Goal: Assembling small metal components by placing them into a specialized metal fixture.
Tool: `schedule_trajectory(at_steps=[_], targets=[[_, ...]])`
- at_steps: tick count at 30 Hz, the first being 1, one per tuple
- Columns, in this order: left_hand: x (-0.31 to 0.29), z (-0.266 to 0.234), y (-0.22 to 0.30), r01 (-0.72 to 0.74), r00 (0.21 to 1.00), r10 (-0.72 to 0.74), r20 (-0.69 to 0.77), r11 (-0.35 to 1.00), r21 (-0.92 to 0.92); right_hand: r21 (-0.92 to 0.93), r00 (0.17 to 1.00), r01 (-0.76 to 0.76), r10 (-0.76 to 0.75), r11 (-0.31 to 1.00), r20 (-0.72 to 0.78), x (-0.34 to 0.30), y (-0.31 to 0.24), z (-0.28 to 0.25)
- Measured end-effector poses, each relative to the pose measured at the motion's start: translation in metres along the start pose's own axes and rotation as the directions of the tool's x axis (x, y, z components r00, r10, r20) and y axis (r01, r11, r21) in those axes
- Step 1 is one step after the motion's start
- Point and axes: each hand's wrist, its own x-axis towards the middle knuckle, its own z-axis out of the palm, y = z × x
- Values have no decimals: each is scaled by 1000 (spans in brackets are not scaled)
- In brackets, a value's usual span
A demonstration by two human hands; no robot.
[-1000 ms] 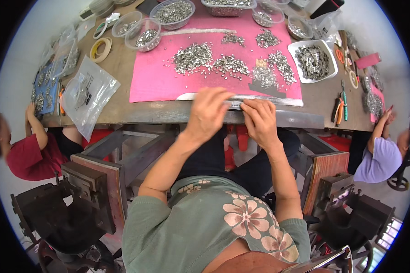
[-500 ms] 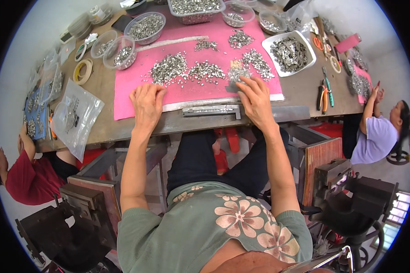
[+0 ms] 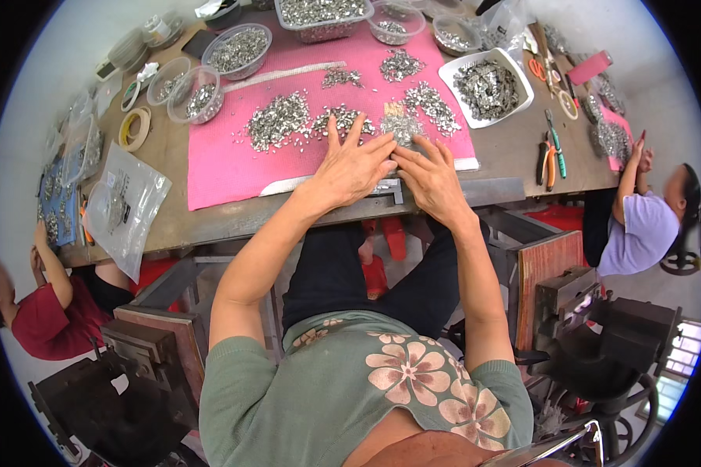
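Note:
My left hand [image 3: 350,170] meets my right hand [image 3: 433,183] at the front edge of the pink mat [image 3: 226,175]. On the left hand two fingers stretch out over a pile of small shiny metal pieces [image 3: 335,123], while thumb and forefinger pinch together. My right thumb and forefinger also pinch close by. Whatever sits between the fingertips is too small and hidden to make out. Just beyond them lies a glinting patch of tiny pieces [image 3: 401,127]. Below the hands, a dark metal bar fixture [image 3: 398,191] rests along the table edge, partly covered by my left hand.
More metal pieces lie in a larger pile [image 3: 278,121] and fill a white tray [image 3: 522,97] and clear tubs [image 3: 239,50]. Pliers [image 3: 551,165], a tape roll [image 3: 135,129] and a plastic bag [image 3: 128,198] flank the mat. Co-workers sit at both sides.
My left hand has swung right from beside the large pile to my right hand's fingertips. The right hand has come slightly down and stays near the bar. The whole view has shifted a little.

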Motion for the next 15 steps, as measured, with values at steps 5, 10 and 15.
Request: schedule_trajectory(at_steps=[5,10,15], targets=[[-15,-18,1,4,1000,-2,16,994,-113,198,991,-47,70,979,-113,-10,4,2],[-4,-16,-12,24,981,-77,-177,960,-280,350,931,-100,212,931,-297,-6,1,9],[10,-18,-17,-28,982,-3,-188,987,-160,395,887,-155,304,906,-348,-8,0,12]])
